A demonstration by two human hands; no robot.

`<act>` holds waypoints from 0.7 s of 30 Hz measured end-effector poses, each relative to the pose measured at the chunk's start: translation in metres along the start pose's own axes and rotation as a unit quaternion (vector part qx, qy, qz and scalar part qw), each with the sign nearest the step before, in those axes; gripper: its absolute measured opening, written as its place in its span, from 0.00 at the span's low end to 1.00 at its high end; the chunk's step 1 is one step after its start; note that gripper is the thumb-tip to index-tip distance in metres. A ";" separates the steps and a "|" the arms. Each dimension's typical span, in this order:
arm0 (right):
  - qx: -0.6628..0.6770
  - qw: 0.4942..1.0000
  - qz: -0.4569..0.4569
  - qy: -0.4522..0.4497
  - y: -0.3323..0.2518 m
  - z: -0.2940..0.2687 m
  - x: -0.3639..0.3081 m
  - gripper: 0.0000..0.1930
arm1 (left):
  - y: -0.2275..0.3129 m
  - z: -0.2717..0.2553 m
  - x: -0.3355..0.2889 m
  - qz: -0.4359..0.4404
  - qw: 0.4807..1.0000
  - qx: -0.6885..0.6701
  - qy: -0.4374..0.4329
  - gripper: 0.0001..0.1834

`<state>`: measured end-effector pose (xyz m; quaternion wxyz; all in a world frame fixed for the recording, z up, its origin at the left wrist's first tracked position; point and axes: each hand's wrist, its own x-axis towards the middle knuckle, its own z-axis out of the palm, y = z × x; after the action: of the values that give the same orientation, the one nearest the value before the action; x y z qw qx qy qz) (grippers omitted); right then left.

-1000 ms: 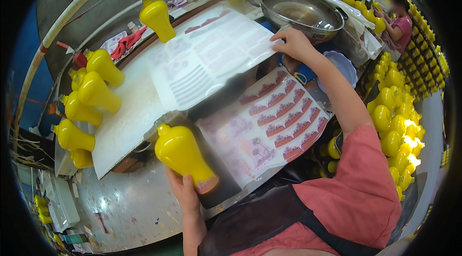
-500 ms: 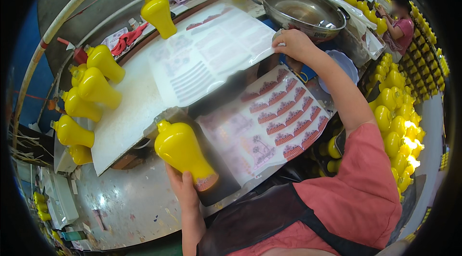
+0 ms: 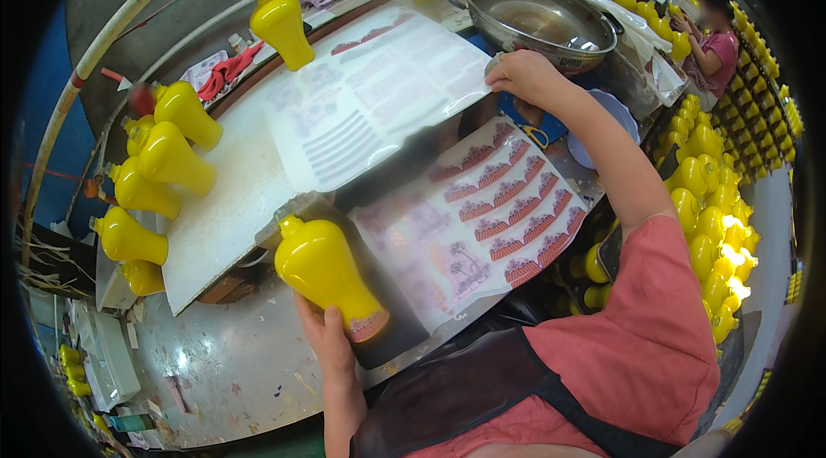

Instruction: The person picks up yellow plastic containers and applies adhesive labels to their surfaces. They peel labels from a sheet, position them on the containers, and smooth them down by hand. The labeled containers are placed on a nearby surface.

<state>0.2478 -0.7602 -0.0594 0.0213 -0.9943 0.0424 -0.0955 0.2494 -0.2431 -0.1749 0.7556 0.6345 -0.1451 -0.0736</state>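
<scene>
Yellow vase, one, in left hand

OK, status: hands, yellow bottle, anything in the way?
Left hand low on yellow bottle; right hand at corner of upper printed sheet. Bottle: red patterned band at base. Metal pan close beyond right hand.
</scene>
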 end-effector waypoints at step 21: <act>0.630 0.698 0.290 0.176 -0.028 0.060 -0.008 0.16 | 0.090 0.028 0.059 0.190 0.947 0.256 0.045 0.39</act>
<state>0.2536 -0.7292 -0.1180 0.6615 -0.6519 0.2620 -0.2625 0.2903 -0.2703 -0.0745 0.5734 0.7699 -0.2425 0.1401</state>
